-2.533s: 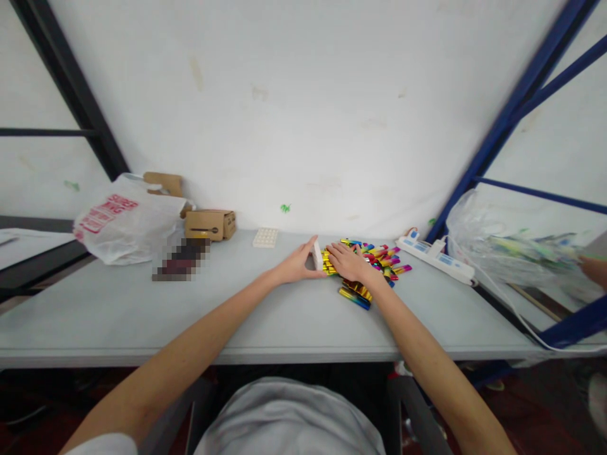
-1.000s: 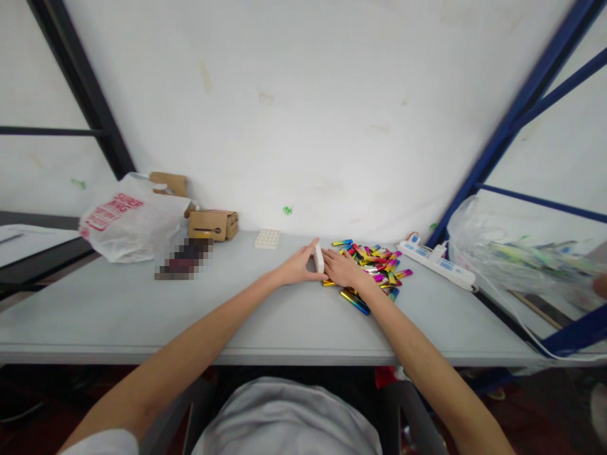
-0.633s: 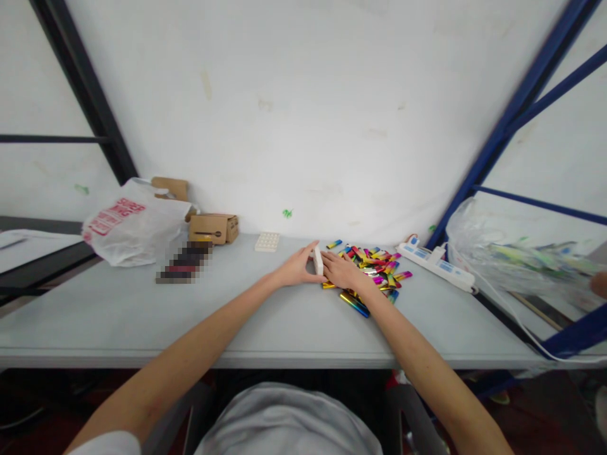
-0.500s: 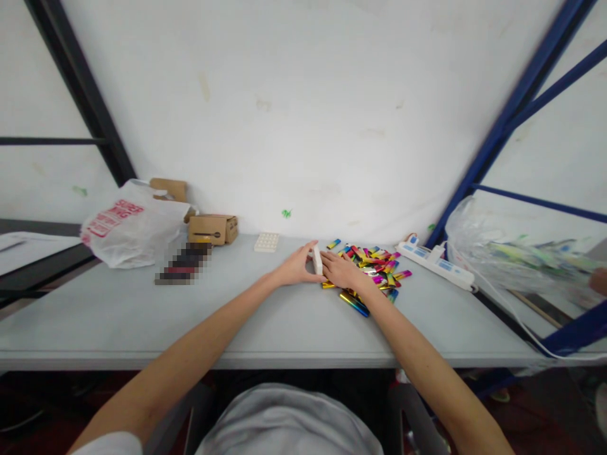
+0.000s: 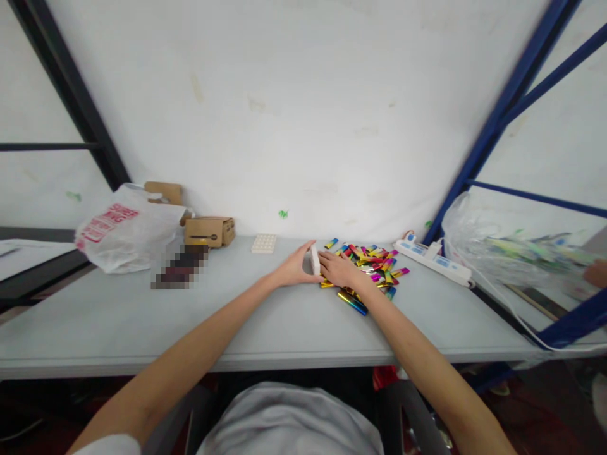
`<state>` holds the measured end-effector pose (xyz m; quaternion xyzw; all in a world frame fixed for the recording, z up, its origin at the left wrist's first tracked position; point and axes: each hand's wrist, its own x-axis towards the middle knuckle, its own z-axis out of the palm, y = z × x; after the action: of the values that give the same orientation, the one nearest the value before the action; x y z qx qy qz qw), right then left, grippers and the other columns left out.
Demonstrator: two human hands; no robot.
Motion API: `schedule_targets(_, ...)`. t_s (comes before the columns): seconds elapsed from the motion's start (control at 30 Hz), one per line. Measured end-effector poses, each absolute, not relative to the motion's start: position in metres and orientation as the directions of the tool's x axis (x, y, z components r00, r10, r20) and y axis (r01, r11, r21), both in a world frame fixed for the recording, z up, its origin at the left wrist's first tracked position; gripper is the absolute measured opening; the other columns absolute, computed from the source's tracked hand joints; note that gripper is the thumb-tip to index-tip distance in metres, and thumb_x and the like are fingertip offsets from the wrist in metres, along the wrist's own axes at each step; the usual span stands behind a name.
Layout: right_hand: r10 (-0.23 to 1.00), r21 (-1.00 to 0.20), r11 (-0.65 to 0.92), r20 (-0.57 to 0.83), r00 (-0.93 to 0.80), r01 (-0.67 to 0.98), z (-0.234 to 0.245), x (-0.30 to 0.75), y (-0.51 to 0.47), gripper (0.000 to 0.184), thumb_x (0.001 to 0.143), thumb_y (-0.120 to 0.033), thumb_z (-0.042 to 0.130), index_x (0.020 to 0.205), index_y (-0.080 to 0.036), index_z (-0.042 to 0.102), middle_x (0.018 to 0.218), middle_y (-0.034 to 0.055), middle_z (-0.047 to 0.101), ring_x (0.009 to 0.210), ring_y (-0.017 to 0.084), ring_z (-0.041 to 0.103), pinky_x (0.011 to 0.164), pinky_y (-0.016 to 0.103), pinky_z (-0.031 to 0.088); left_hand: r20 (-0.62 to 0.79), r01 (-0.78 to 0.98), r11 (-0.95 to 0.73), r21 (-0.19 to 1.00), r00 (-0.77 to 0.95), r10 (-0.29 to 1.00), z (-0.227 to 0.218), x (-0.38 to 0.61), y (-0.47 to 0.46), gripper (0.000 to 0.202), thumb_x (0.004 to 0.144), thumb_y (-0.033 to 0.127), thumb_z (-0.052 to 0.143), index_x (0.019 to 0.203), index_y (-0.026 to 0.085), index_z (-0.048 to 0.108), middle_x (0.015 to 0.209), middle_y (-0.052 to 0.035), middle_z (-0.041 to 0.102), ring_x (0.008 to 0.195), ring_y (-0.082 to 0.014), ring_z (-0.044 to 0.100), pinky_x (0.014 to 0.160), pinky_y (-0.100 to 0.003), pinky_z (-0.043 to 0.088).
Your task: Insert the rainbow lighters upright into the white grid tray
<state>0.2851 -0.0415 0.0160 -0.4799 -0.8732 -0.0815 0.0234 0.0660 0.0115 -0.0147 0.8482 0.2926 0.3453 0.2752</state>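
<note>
Upright on its edge, a white flat block (image 5: 315, 260) is gripped between the thumb and fingers of my left hand (image 5: 293, 266). Its exact kind cannot be made out. My right hand (image 5: 337, 268) lies palm down with fingers stretched toward the block, over the left side of a pile of shiny, slim multicoloured pieces (image 5: 379, 265). What is under that palm is hidden. One longer gold-to-blue piece (image 5: 353, 303) lies in front of the pile, close to my right wrist.
A cream grid-patterned tray (image 5: 263, 243) lies near the wall. To the left are a cardboard box (image 5: 208, 231), a white plastic bag (image 5: 128, 230) and a pixelated dark item (image 5: 180, 266). A power strip (image 5: 434, 261) with a cable runs along the right; beyond it, another person's hand (image 5: 596, 273).
The view has shifted slightly. Both hands keep nearly the same places, with the white block still held upright in my left hand.
</note>
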Motion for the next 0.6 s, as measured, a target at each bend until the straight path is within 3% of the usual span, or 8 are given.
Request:
schedule_targets(0.2,0.842,0.104,0.521,0.101,-0.530,0.847,0.019,0.284,-0.043,0.044,0.112,-0.028,0.049,0.152,-0.024,0.067,0.168,0.0139,0.057,0.158,0.030,0.048,0.131,0.053,0.038,0.429,0.237,-0.656,0.716,0.592,0.682,-0.013,0.068,0.013,0.131,0.064,0.053,0.102,0.172,0.019,0.036,0.165,-0.0239,0.054,0.149,-0.0430,0.058,0.127,-0.061,0.043)
schedule_targets(0.43,0.854,0.065,0.506,0.098,-0.510,0.860,0.019,0.285,-0.042,0.047,0.113,-0.030,0.046,0.156,-0.022,0.063,0.165,0.0152,0.060,0.157,0.031,0.051,0.130,0.050,0.040,0.412,0.325,-0.660,0.677,0.576,0.706,0.003,0.059,0.010,0.122,0.062,0.052,0.103,0.165,0.019,0.048,0.151,-0.0176,0.066,0.135,-0.0391,0.067,0.122,-0.056,0.049)
schedule_targets(0.6,0.868,0.052,0.484,0.101,-0.486,0.874,0.019,0.287,-0.041,0.048,0.114,-0.031,0.043,0.158,-0.022,0.060,0.169,0.0150,0.056,0.158,0.030,0.050,0.129,0.050,0.041,0.383,0.305,-0.609,0.732,0.554,0.739,0.003,0.038,0.018,0.128,0.060,0.051,0.105,0.168,0.021,0.043,0.157,-0.0197,0.062,0.141,-0.0399,0.065,0.121,-0.055,0.051)
